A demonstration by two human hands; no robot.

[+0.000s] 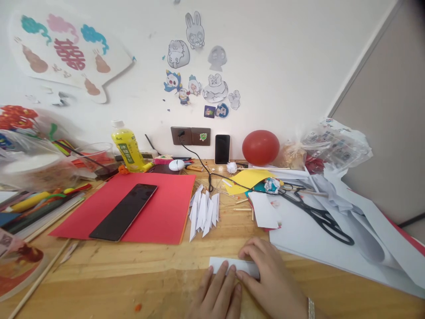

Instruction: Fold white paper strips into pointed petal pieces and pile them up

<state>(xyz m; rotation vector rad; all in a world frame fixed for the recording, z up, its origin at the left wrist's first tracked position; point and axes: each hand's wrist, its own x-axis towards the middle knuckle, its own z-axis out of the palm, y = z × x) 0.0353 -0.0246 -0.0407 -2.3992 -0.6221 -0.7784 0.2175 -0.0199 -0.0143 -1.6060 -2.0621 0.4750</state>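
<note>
Paper strip pressed on the wood, slips grouped beyond

Strip (247,266): white, flat on the near part of the table (159,274), right of centre, under both hands. Left hand (217,292): fingers spread slightly, laid over the strip, pressing rather than gripping. Right hand (267,277): narrow hold, thumb on the near side and bent fingers on the far side of the strip's right end.

Progress, as judged: a batch looks done. White slips (203,212) with slanted ends lie side by side beyond the hands, overlapping; exact count unclear. The strip in hand seems partway through its shaping, its ends squarer than theirs. Number of folds cannot be told. Small white pieces (264,210) lie beyond the right hand; whether they are stock for more, cannot tell.

Around: red sheet (169,208) left of the slips, dark phone (124,212) on it. Far side: yellow bottle (127,148), mouse (176,165), second phone (222,149) against the wall, red balloon (260,147). Right: large white sheets (308,241) under black scissors (315,215).

In the way: little close to the strip. The white pieces and sheets crowd the right side; the red sheet and slips limit the far left.
</note>
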